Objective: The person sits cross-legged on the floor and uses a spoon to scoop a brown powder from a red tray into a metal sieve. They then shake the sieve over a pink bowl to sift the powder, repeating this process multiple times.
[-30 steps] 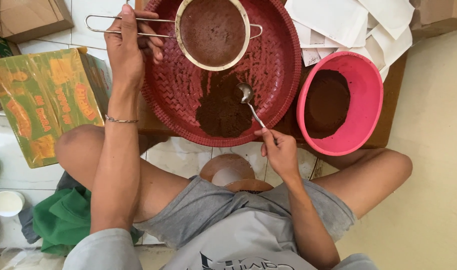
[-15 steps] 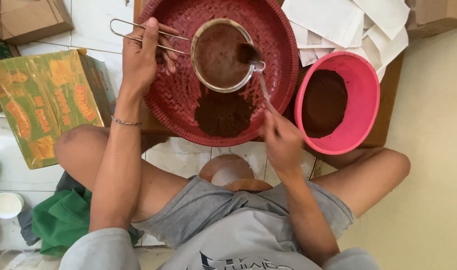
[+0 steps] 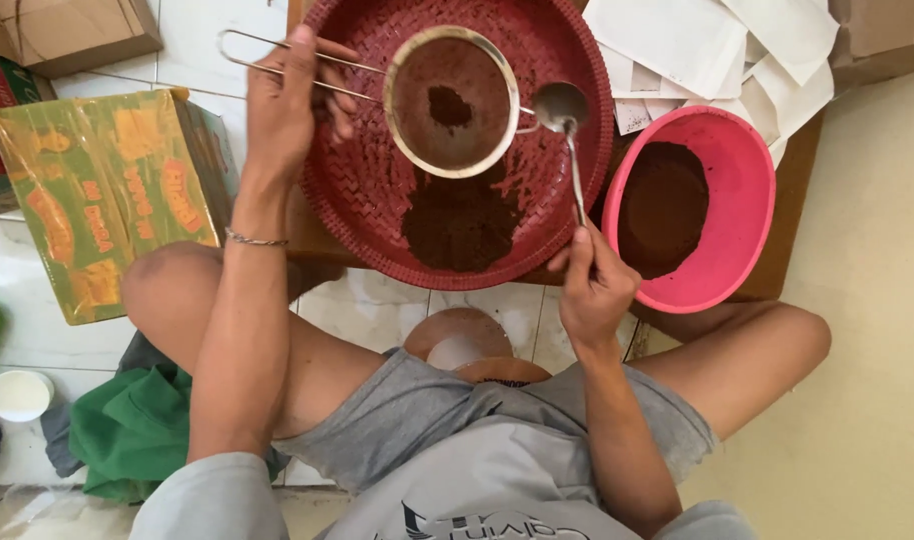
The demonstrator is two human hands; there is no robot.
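On the floor, head view: cross-legged seat on pale tiles, low wooden board ahead bearing the work.
Left hand: closed around the wire handle of the sieve, fingers curled over it, thin bracelet on the wrist.
Sieve: round metal mesh strainer, held level above the woven tray, a small dark clump of brown powder at its middle.
Right hand: closed on the lower end of the spoon, thumb and fingers pinching the stem.
Spoon: metal, bowl up beside the sieve's right rim, just touching or very near it; cannot tell which.
Woven tray: round, dark red, a heap of brown powder lying on it under the sieve, nearer the body.
Pink bowl: plastic, right of the tray and touching its edge, more brown powder inside.
Left side: yellow-green printed carton just beside the tray, green cloth and small white lid by the knee.
Far right: white paper sheets behind the bowl.
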